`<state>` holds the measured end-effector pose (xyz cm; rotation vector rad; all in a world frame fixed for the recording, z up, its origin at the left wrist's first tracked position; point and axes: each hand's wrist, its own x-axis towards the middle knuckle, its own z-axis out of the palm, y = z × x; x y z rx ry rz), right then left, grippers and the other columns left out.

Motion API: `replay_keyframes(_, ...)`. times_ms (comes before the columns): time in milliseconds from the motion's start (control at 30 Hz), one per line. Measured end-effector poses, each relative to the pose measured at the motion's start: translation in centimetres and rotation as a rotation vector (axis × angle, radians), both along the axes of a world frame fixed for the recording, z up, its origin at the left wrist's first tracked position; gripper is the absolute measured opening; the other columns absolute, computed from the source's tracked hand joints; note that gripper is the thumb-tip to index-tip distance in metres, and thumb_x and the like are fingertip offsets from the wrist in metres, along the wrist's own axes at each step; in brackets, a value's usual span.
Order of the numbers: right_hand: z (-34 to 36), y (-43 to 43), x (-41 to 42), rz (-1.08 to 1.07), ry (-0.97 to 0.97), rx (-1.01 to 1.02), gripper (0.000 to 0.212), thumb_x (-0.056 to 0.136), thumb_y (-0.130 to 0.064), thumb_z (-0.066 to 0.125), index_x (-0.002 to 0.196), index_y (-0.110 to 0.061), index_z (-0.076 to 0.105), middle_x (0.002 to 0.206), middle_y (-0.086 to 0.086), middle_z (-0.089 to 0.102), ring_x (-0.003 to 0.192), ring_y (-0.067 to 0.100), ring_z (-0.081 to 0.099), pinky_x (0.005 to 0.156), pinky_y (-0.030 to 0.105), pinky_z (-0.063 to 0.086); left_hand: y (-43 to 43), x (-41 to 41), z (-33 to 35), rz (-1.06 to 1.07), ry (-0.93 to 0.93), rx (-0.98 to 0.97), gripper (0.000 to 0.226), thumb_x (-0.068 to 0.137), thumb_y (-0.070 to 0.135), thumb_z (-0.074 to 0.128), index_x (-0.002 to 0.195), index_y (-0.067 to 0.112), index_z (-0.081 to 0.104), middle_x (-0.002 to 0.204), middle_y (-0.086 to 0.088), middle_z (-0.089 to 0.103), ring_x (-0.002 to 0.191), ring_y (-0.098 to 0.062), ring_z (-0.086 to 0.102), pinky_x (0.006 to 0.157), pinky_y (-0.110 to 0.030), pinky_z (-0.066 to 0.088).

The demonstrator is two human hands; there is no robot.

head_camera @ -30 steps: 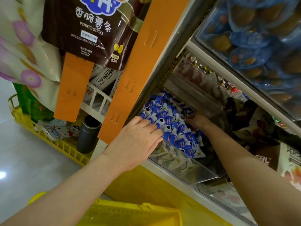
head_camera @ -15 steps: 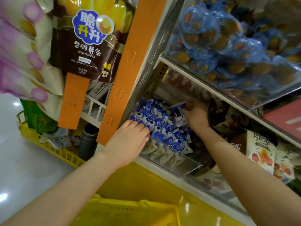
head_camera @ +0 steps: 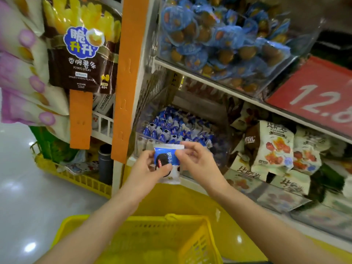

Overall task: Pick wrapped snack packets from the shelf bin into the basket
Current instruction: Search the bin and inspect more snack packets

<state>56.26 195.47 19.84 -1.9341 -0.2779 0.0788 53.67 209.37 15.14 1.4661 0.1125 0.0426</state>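
A blue and white wrapped snack packet (head_camera: 167,158) is held in front of the shelf, above the yellow basket (head_camera: 192,244). My left hand (head_camera: 147,171) grips its left and lower side. My right hand (head_camera: 198,164) pinches its upper right edge. Behind the packet, the clear shelf bin (head_camera: 144,141) holds several more blue and white packets (head_camera: 175,128). The basket sits below my forearms at the bottom of the view.
An orange strip (head_camera: 125,82) runs down the shelf post left of the bin. Hanging potato stick bags (head_camera: 82,54) are at upper left. A bin of blue wrapped snacks (head_camera: 219,39) sits on the shelf above. Cream snack bags (head_camera: 274,147) lie right. A yellow crate (head_camera: 76,178) is at left.
Both hands have come out of the bin and drawn back toward me. They now hold one packet together above the basket. The view has tilted up.
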Motion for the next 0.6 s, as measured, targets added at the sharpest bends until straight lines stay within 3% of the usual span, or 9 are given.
replay_keyframes(33,-0.5,-0.3,-0.4,0.034,0.055,-0.001,0.007,0.089,-0.018,0.059,0.095,-0.013,0.058,0.085,0.001,0.062,0.075,0.005,0.060,0.069,0.018,0.054,0.0,-0.4,-0.4,-0.027,0.029,0.027,0.035,0.080,0.013,0.069,0.110,0.022,0.052,0.107,0.003,0.063,0.096,-0.012,0.061,0.080,-0.026,0.049)
replay_keyframes(133,-2.2,-1.1,-1.6,0.075,0.138,0.016,0.012,0.089,-0.010,0.058,0.078,-0.009,0.057,0.076,0.004,0.060,0.063,0.001,0.057,0.059,0.014,0.052,-0.3,-1.6,-1.5,-0.119,0.073,0.110,0.033,0.076,0.004,0.072,0.097,0.022,0.054,0.095,0.000,0.065,0.078,-0.004,0.063,0.068,-0.017,0.049)
replay_keyframes(267,-4.2,-1.6,-2.8,0.082,0.211,0.022,0.011,0.090,-0.007,0.056,0.082,-0.014,0.057,0.083,0.011,0.058,0.065,0.008,0.056,0.056,0.014,0.050,-1.1,-2.7,-2.9,-0.127,0.056,0.178,0.019,0.083,0.011,0.066,0.090,0.022,0.053,0.083,0.001,0.063,0.067,-0.003,0.060,0.059,-0.014,0.046)
replay_keyframes(367,-5.4,-1.0,-3.3,0.084,0.266,0.082,0.011,0.091,-0.009,0.055,0.085,-0.019,0.057,0.089,0.011,0.058,0.067,0.008,0.059,0.059,0.018,0.053,-1.6,-2.9,-3.4,0.002,0.061,0.164,0.007,0.091,0.018,0.055,0.084,0.017,0.055,0.070,0.000,0.059,0.060,-0.006,0.056,0.052,-0.014,0.041)
replay_keyframes(500,-6.5,-0.5,-3.1,0.046,0.123,-0.005,0.007,0.090,-0.016,0.058,0.084,-0.017,0.061,0.083,0.005,0.064,0.073,0.010,0.058,0.071,0.033,0.053,-1.4,-2.9,-3.7,0.099,0.077,0.126,0.020,0.093,0.024,0.052,0.077,0.013,0.056,0.065,-0.004,0.058,0.059,-0.011,0.055,0.049,-0.017,0.041)
replay_keyframes(600,-6.6,-0.8,-3.0,0.076,-0.112,-0.157,0.010,0.083,-0.013,0.066,0.079,-0.022,0.063,0.076,-0.012,0.061,0.071,0.000,0.056,0.067,0.016,0.047,-1.6,-3.1,-4.1,0.099,0.111,0.118,0.023,0.093,0.025,0.052,0.074,0.012,0.054,0.067,-0.008,0.059,0.061,-0.016,0.059,0.050,-0.020,0.044)
